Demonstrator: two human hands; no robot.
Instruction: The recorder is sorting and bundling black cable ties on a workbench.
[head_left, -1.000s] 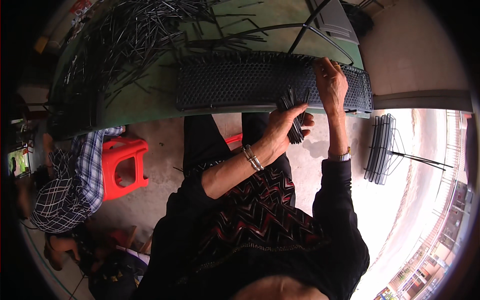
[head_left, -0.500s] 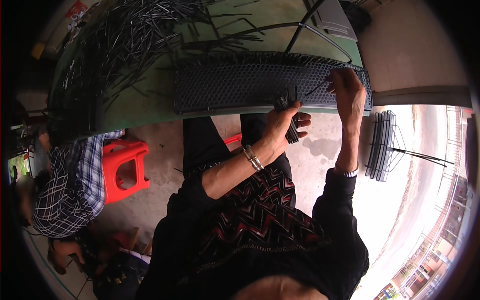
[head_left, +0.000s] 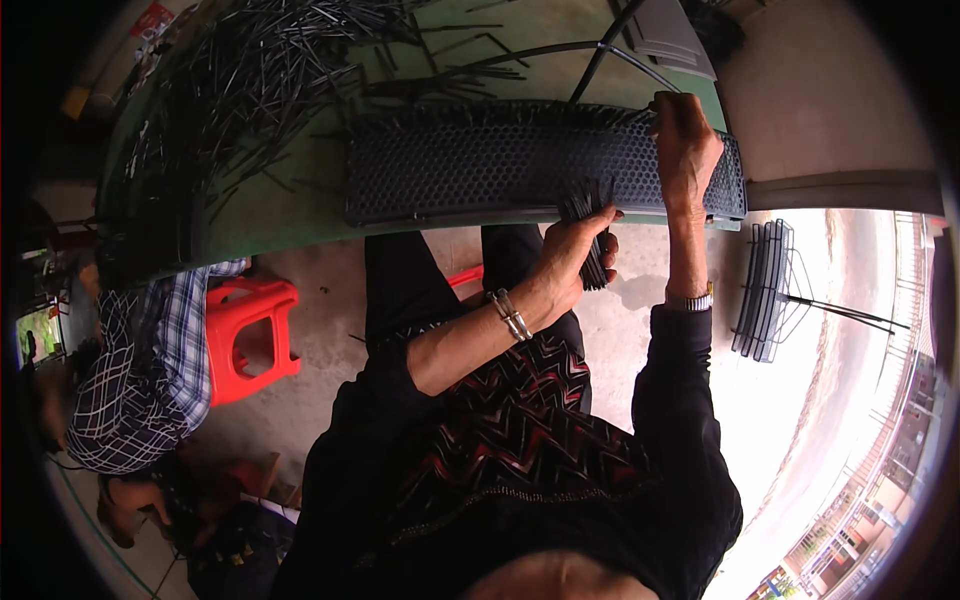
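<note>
In the head view, the left hand (head_left: 575, 250) is partly closed around a bundle of thin black strips (head_left: 586, 205), its thumb laid across them and the bundle's upper ends overlapping the near edge of a long dark perforated panel (head_left: 450, 165). The right hand (head_left: 687, 140) is curled nearly closed over the panel's right part, fingertips at the far edge; whether it pinches a strip cannot be told.

The panel lies lengthwise along the near edge of a green surface (head_left: 560, 25). The right hand and wrist hide some of its holes. Beyond it stands a bent black rod frame (head_left: 603, 45); to the left spreads a loose heap of black strips (head_left: 260, 80). A red stool (head_left: 286, 325) stands on the floor at left, near a person in checked clothing (head_left: 120, 400).

The panel is pitted with small round holes; short dark strips bristle along its far edge.
</note>
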